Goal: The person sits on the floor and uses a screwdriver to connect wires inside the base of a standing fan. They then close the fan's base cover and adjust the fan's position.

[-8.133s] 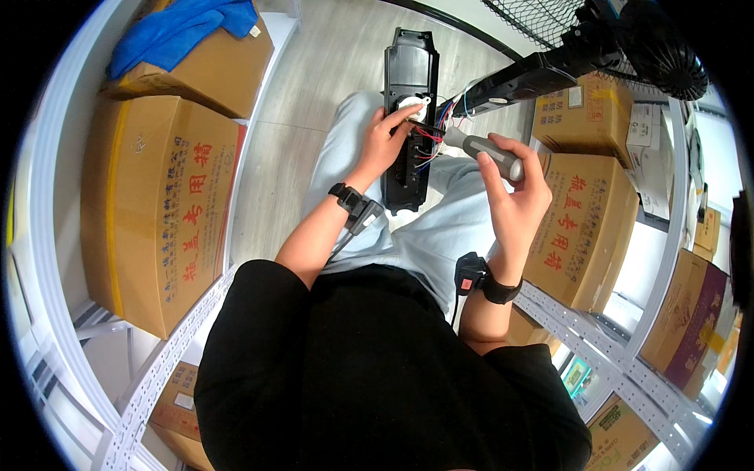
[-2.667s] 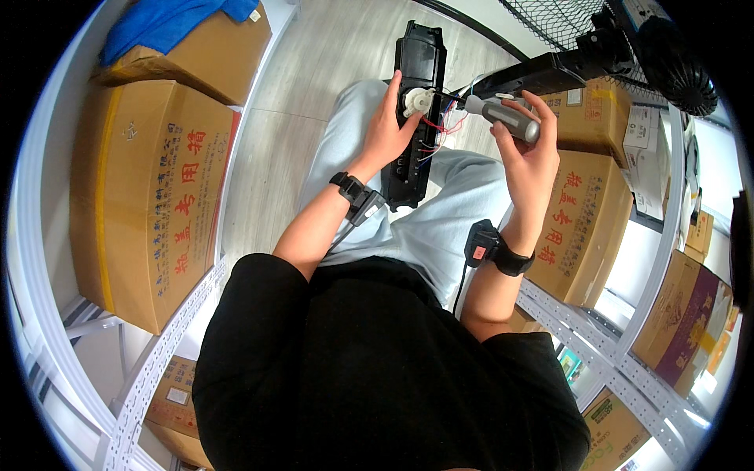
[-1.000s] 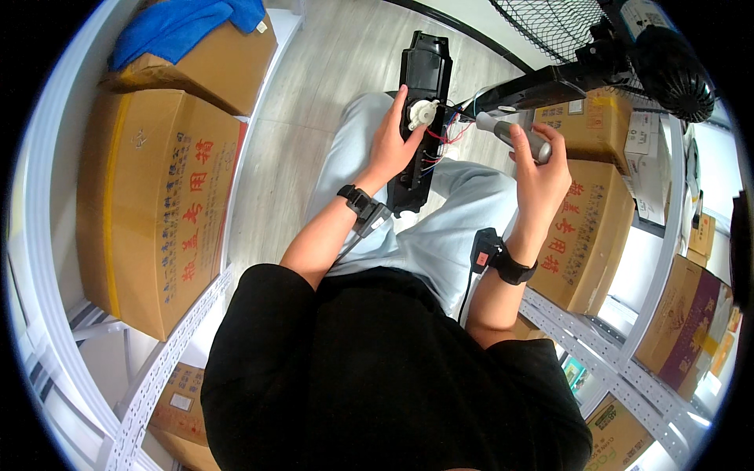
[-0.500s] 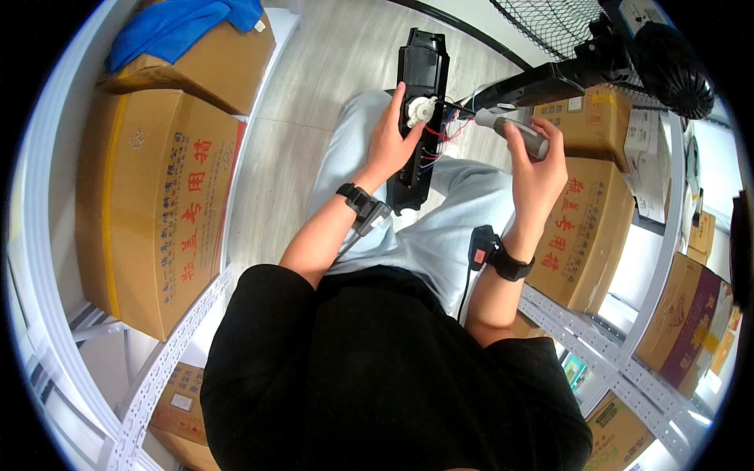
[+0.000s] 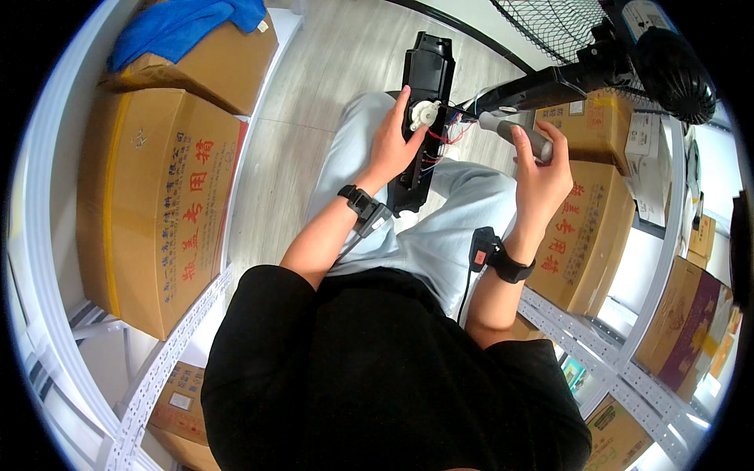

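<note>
A long black plastic housing point(image 5: 428, 69) stands across my lap, its far end leaning away over the floor. My left hand point(image 5: 389, 151) grips it from the left side, thumb and fingers around a round white plastic part point(image 5: 425, 115) mounted in it. In my right hand point(image 5: 543, 182) is a screwdriver with a grey handle point(image 5: 501, 127), held between thumb and fingers. Its dark shaft points left, with the tip at or near the white part's right edge; whether it touches, I cannot tell. Thin red and blue wires point(image 5: 449, 140) run out of the housing's right side.
A black fan with a wire guard point(image 5: 542, 27) and a black pole point(image 5: 542, 88) lies at the upper right. Cardboard boxes point(image 5: 149, 204) fill metal shelves point(image 5: 177, 334) on both sides. A blue cloth point(image 5: 177, 31) drapes over the upper left box.
The housing and its white part have shifted slightly to the right. My right hand and the screwdriver have moved a little right and down. Both hands keep their hold.
</note>
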`<move>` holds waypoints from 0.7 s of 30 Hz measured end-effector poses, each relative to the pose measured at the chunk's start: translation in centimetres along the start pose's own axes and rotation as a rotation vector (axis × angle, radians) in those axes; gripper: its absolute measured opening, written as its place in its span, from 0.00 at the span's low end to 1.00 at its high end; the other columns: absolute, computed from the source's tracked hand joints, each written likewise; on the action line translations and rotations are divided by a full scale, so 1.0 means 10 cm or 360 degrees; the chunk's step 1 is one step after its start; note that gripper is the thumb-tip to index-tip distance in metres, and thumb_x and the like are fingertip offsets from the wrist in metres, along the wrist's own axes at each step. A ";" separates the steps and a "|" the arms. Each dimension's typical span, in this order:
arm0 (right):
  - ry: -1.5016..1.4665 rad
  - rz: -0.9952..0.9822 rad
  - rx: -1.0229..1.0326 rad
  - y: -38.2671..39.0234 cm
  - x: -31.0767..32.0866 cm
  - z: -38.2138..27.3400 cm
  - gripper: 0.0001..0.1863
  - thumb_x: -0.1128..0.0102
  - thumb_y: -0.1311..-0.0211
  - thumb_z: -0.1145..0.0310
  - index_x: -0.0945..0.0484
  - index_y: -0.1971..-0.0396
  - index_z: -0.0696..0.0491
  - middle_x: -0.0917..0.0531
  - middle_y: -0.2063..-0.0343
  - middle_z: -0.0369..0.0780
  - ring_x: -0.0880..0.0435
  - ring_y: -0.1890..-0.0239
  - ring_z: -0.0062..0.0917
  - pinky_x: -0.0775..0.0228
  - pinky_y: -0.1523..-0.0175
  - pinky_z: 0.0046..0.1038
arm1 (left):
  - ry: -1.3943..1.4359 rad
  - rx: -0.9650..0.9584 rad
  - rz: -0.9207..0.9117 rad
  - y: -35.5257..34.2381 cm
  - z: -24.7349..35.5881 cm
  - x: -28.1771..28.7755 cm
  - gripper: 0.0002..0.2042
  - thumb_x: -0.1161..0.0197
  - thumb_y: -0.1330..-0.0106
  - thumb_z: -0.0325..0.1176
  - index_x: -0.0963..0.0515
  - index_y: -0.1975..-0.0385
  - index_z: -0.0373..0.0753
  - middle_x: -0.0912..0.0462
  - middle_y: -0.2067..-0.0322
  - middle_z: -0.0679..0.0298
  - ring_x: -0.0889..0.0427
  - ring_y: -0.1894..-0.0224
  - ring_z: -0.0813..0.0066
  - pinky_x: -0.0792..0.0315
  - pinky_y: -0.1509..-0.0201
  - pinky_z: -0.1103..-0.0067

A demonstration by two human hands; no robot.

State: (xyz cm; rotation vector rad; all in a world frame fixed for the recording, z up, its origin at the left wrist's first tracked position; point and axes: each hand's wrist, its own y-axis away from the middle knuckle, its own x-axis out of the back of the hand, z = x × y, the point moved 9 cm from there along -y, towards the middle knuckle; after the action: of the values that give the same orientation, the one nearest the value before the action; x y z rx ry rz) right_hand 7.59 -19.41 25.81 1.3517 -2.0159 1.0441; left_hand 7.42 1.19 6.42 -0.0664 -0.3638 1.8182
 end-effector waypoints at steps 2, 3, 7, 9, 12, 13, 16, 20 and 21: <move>-0.0005 0.0062 0.0084 0.07 0.04 -0.13 0.22 0.21 0.49 0.64 0.18 0.54 0.51 0.15 0.61 0.42 0.15 0.65 0.26 0.19 0.62 0.26 | -0.0009 -0.0021 0.0013 0.00 0.03 0.01 0.39 0.34 0.36 0.28 0.47 0.27 0.39 0.30 0.37 0.43 0.27 0.37 0.47 0.29 0.37 0.65; -0.0154 0.0002 0.0077 0.08 0.03 -0.12 0.22 0.22 0.48 0.65 0.18 0.53 0.51 0.15 0.60 0.42 0.15 0.63 0.26 0.19 0.60 0.27 | -0.0026 -0.0022 0.0028 0.00 0.04 0.01 0.39 0.34 0.36 0.28 0.47 0.27 0.39 0.29 0.38 0.43 0.26 0.38 0.47 0.29 0.38 0.65; -0.0327 -0.0176 0.0062 0.09 0.01 -0.10 0.20 0.24 0.46 0.66 0.18 0.52 0.50 0.15 0.61 0.42 0.15 0.62 0.24 0.19 0.60 0.27 | -0.0064 -0.0061 0.0059 0.00 0.04 0.03 0.39 0.34 0.36 0.28 0.47 0.26 0.39 0.29 0.38 0.43 0.25 0.39 0.47 0.28 0.39 0.65; -0.0175 -0.0175 0.0021 0.07 0.05 -0.10 0.20 0.25 0.44 0.66 0.17 0.52 0.50 0.14 0.65 0.42 0.15 0.65 0.22 0.21 0.62 0.25 | -0.0031 0.0010 0.0028 0.00 0.00 0.00 0.40 0.33 0.36 0.28 0.48 0.26 0.39 0.32 0.35 0.44 0.28 0.36 0.48 0.30 0.35 0.65; 0.0039 -0.0145 -0.0080 0.03 0.05 -0.04 0.20 0.25 0.44 0.64 0.17 0.52 0.50 0.14 0.71 0.40 0.15 0.70 0.21 0.24 0.64 0.23 | -0.0021 0.0032 -0.0003 -0.01 -0.03 -0.01 0.41 0.32 0.37 0.29 0.50 0.26 0.39 0.34 0.33 0.43 0.29 0.35 0.46 0.31 0.34 0.64; 0.0109 -0.0152 -0.0106 0.00 0.07 0.00 0.19 0.25 0.43 0.63 0.17 0.52 0.50 0.15 0.72 0.40 0.16 0.71 0.21 0.25 0.64 0.23 | -0.0017 0.0028 -0.0009 -0.01 -0.03 -0.01 0.42 0.32 0.37 0.29 0.51 0.26 0.39 0.34 0.34 0.43 0.29 0.35 0.46 0.31 0.35 0.64; 0.0058 -0.0162 -0.0148 -0.02 0.05 0.05 0.19 0.25 0.43 0.62 0.17 0.53 0.50 0.15 0.73 0.39 0.16 0.72 0.21 0.25 0.64 0.24 | -0.0017 0.0065 -0.0016 -0.01 -0.06 -0.01 0.43 0.32 0.37 0.29 0.52 0.25 0.39 0.34 0.34 0.42 0.29 0.34 0.46 0.31 0.35 0.64; -0.0189 -0.0179 0.0147 0.02 0.02 -0.06 0.19 0.25 0.43 0.62 0.18 0.53 0.51 0.14 0.72 0.40 0.15 0.71 0.22 0.24 0.63 0.24 | -0.0017 0.0058 -0.0002 0.00 -0.05 -0.02 0.44 0.32 0.38 0.30 0.53 0.25 0.39 0.34 0.34 0.41 0.29 0.34 0.46 0.31 0.34 0.64; -0.0180 -0.0195 0.0132 0.04 0.00 -0.05 0.19 0.25 0.43 0.63 0.18 0.53 0.51 0.14 0.71 0.41 0.15 0.70 0.23 0.24 0.63 0.24 | -0.0017 0.0057 0.0000 0.00 -0.05 -0.01 0.44 0.32 0.38 0.30 0.53 0.25 0.39 0.34 0.34 0.41 0.29 0.34 0.46 0.31 0.34 0.64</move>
State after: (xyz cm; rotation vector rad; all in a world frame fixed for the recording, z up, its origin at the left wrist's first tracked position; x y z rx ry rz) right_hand 7.24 -18.97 26.00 1.5892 -1.9602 1.0269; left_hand 7.56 1.17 5.88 -0.0317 -0.3383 1.8252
